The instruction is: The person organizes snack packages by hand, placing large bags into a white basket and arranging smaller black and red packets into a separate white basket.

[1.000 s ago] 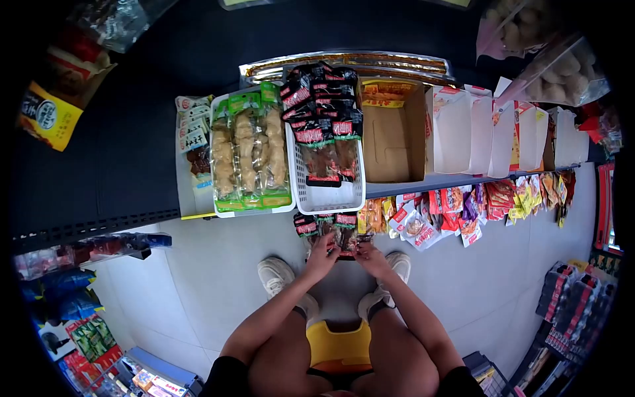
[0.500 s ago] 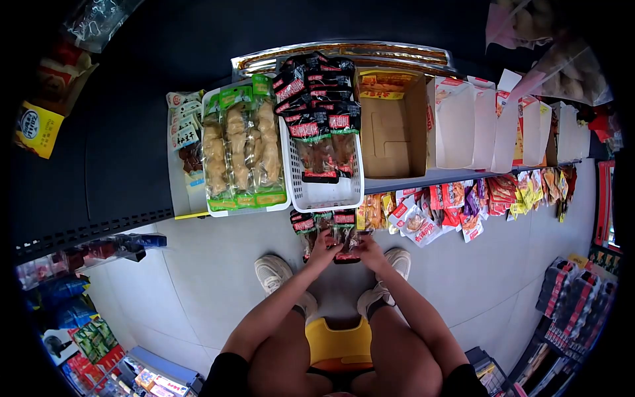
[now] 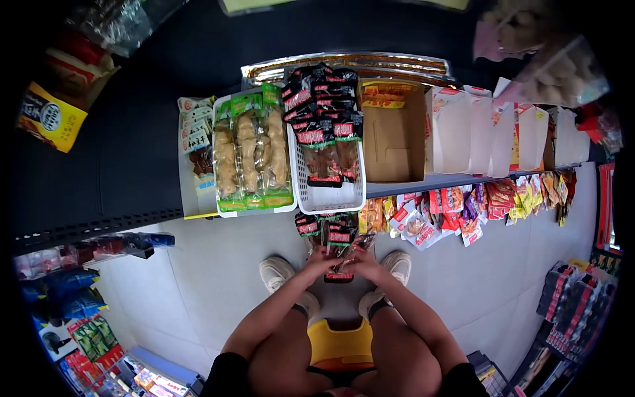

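Note:
A black packet with red labels (image 3: 340, 237) is between my two hands, below the shelf edge. My left hand (image 3: 320, 259) is closed on its left side, and my right hand (image 3: 359, 259) is closed on its right side. More black packets (image 3: 308, 223) lie just beyond my hands. Above them on the shelf, a white basket (image 3: 331, 198) holds a stack of similar black packets (image 3: 322, 106). Beside it on the left, a white tray (image 3: 256, 210) holds green-edged clear packs (image 3: 251, 152).
To the right stand an open cardboard box (image 3: 391, 149) and several white boxes (image 3: 453, 129). Colourful snack packets (image 3: 456, 202) sit below the shelf edge. My shoes (image 3: 276, 272) flank the packets, and a yellow stool (image 3: 339, 341) is under me.
One black packet has come up between my hands, and both hands have moved slightly down in the view around it. The shelf's left part has shifted slightly right in view.

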Demonstrator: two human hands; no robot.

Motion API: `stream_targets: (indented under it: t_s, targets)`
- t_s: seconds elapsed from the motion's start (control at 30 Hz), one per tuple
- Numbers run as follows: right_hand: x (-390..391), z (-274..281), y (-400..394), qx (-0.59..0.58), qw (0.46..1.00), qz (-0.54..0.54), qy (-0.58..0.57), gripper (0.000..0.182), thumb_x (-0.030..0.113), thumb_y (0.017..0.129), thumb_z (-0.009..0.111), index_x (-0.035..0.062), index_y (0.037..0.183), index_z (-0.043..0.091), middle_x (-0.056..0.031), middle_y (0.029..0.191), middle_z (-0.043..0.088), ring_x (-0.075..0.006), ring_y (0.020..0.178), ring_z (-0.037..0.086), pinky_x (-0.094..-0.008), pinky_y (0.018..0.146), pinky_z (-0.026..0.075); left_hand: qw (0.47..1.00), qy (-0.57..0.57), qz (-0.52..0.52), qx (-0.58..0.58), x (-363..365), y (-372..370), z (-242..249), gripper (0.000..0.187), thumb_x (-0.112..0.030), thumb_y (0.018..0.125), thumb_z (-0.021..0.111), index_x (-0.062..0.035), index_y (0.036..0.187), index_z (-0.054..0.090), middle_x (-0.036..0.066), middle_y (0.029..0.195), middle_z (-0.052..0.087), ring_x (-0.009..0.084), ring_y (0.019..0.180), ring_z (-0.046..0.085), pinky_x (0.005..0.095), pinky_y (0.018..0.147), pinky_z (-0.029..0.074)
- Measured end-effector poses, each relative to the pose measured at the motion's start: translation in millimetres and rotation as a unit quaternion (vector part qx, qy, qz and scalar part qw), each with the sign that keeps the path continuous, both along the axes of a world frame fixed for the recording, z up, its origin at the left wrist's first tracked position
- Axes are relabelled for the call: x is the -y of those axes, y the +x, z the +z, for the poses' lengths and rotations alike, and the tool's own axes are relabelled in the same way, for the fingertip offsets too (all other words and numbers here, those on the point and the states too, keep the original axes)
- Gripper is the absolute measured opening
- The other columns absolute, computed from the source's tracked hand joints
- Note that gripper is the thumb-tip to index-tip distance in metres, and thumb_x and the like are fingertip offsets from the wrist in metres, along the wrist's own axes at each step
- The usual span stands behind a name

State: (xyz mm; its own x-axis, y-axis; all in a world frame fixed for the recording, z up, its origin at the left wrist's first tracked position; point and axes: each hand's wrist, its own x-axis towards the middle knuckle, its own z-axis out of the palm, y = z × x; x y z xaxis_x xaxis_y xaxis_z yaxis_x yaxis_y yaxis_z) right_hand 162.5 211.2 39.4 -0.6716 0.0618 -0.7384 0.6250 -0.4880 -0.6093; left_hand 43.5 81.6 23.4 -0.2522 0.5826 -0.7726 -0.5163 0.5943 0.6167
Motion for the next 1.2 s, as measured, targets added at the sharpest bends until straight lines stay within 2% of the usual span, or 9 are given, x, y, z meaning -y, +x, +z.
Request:
stream_targets:
  t_s: [0.07,0.2,0.57,0.77,0.83,0.87,1.0,1.1,1.2]
  targets:
    - [0.1,1.7,4.2,-0.014,0.997,0.074,-0.01,0.026,0.009,0.069,0.063,0.0038,0.093,0.054,-0.0044,0.083,0.057,-0.0129,0.074,0.054,-0.0262,0.066,0.045,0.996,-0.003,0.009,0.084,1.0,-5.4,28.0,0.056,-0.012,0.065,0.07,-0.0056,0.113,0.04,0.005,0.099,0.055,0.0139,0.087,0.054,0.0273,0.07,0.046]
    - [-5.3,34.3,1.2,-0.031,0.992,0.118,-0.033,0.028,0.01,0.069,0.063,0.0029,0.095,0.054,-0.0049,0.083,0.059,-0.0124,0.075,0.056,-0.0256,0.066,0.046,0.998,0.047,-0.049,0.006,5.0,-5.1,46.5,0.056,-0.012,0.065,0.07,-0.0053,0.113,0.041,0.005,0.099,0.055,0.0135,0.089,0.053,0.0267,0.072,0.045]
    - [-32.5,113.2,-5.9,-0.093,0.978,0.187,-0.017,0.027,0.015,0.072,0.063,0.0005,0.092,0.053,-0.0053,0.081,0.059,-0.0128,0.076,0.057,-0.0259,0.068,0.046,0.985,0.107,-0.137,-0.002,-12.9,-17.9,137.2,0.038,-0.008,0.071,0.066,-0.006,0.104,0.047,0.002,0.091,0.055,0.0097,0.084,0.051,0.0232,0.068,0.042]
    - [-67.4,169.2,-26.8,-0.164,0.935,0.219,0.227,0.029,0.022,0.075,0.063,0.0001,0.09,0.051,-0.0057,0.086,0.057,-0.0115,0.078,0.055,-0.025,0.067,0.044,0.973,0.137,-0.165,-0.08,-37.2,-41.4,178.6,0.036,-0.005,0.073,0.063,-0.0051,0.104,0.046,0.001,0.088,0.054,0.0075,0.079,0.05,0.0221,0.067,0.042]
    - [-80.2,179.4,-36.6,-0.241,0.952,0.074,0.172,0.036,0.029,0.07,0.068,0.0005,0.08,0.05,-0.0035,0.069,0.055,-0.0091,0.062,0.051,-0.0227,0.055,0.042,0.961,0.189,-0.166,-0.116,-48.1,-53.8,200.8,0.037,-0.006,0.072,0.064,-0.0026,0.104,0.045,0.004,0.093,0.054,0.0108,0.085,0.053,0.0247,0.071,0.045]
    - [-93.5,187.1,-45.1,-0.186,0.95,0.113,0.225,0.038,0.031,0.071,0.067,-0.0007,0.083,0.049,-0.0035,0.069,0.054,-0.0091,0.063,0.051,-0.0216,0.055,0.041,0.954,0.194,-0.186,-0.134,-54.3,-64.1,215.0,0.038,-0.007,0.071,0.065,-0.0021,0.103,0.045,0.005,0.093,0.054,0.0117,0.084,0.053,0.0253,0.07,0.045]
    - [-117.7,263.7,-87.9,-0.228,0.951,0.035,0.208,0.039,0.031,0.078,0.058,0.0049,0.106,0.049,0.0001,0.079,0.055,-0.0065,0.069,0.051,-0.0208,0.058,0.042,0.952,0.201,-0.167,-0.162,-91.1,-92.2,294.4,0.042,-0.013,0.07,0.067,-0.0011,0.103,0.044,0.008,0.094,0.054,0.0143,0.08,0.055,0.0267,0.065,0.047]
    - [-127.3,286.5,-123.7,-0.288,0.92,-0.018,0.265,0.028,0.024,0.081,0.056,0.0049,0.1,0.054,-0.0006,0.087,0.057,-0.0064,0.076,0.051,-0.0221,0.066,0.041,0.927,0.232,-0.157,-0.25,-116.0,-116.9,311.9,0.039,-0.017,0.073,0.064,0.0004,0.102,0.045,0.009,0.09,0.056,0.0145,0.076,0.056,0.0266,0.06,0.047]
    - [-130.1,300.2,-151.0,-0.306,0.935,-0.115,0.135,0.025,0.023,0.08,0.057,0.0054,0.097,0.054,-0.0003,0.088,0.057,-0.0073,0.076,0.052,-0.0213,0.064,0.041,0.849,0.181,-0.11,-0.485,-137.4,-126.5,337.1,0.035,-0.024,0.075,0.058,0.0006,0.097,0.049,0.014,0.083,0.06,0.0218,0.077,0.059,0.0335,0.067,0.044]
